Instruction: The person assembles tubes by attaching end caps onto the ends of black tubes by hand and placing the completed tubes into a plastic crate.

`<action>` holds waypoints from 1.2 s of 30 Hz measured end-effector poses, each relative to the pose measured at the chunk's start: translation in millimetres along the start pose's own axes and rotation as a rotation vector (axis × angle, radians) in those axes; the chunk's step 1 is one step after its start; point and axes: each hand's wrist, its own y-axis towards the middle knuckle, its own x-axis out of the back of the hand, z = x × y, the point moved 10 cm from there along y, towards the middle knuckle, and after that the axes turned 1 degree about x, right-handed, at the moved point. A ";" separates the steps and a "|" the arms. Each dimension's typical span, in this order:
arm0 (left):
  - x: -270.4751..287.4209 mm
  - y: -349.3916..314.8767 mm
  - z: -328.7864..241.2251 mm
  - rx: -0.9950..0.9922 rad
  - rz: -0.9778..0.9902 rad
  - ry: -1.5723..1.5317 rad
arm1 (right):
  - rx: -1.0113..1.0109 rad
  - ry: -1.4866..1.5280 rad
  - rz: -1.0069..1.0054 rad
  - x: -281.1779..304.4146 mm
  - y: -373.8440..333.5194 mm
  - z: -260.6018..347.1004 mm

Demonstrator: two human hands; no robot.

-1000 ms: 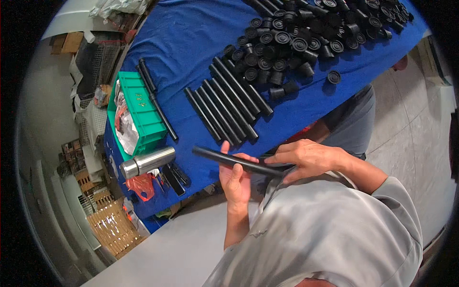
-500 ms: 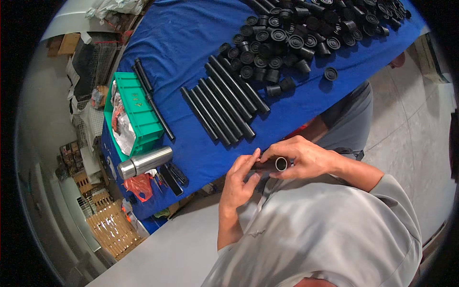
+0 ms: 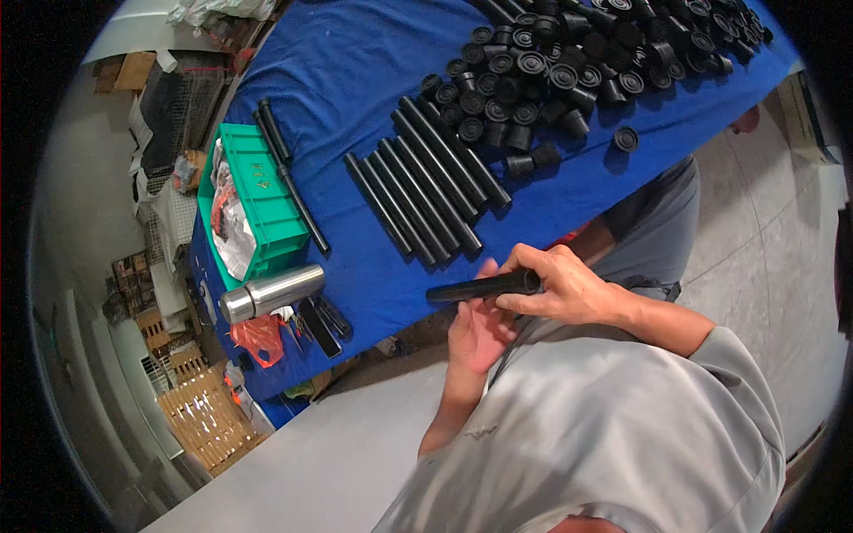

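Observation:
A black plastic tube point(image 3: 480, 289) is held in front of my body, lying nearly level with its hollow end toward the right. My right hand point(image 3: 569, 286) is closed round that hollow end, thumb below and fingers over the top. Under the tube's middle, my left hand point(image 3: 477, 336) has its palm turned up. A left fingertip shows past the tube's far side, and the other left fingers are partly hidden. Several similar black tubes point(image 3: 425, 191) lie side by side on the blue cloth point(image 3: 355, 298) beyond my hands.
Many black round caps point(image 3: 533, 64) are heaped at the far right of the table. On the left stand a green crate point(image 3: 267, 204) and a steel flask point(image 3: 275, 293), with a joined black tube point(image 3: 300, 209) beside the crate. A red plastic bag point(image 3: 259, 338) lies near the flask.
The tube has swung from pointing up at me to lying crosswise, showing its length. My left hand has shifted right and turned palm up beneath it. My right hand keeps its hold.

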 end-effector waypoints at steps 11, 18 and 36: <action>17.9 -29.2 -0.1 -0.173 -0.126 -0.271 | -0.130 0.343 0.092 -12.7 -5.7 1.6; 25.3 -33.7 6.0 -0.166 -0.137 -0.105 | -0.079 0.141 0.076 -13.5 -7.2 -2.4; -45.5 3.6 -81.9 -0.587 0.025 0.200 | -0.117 -1.057 -0.586 173.2 -19.0 5.3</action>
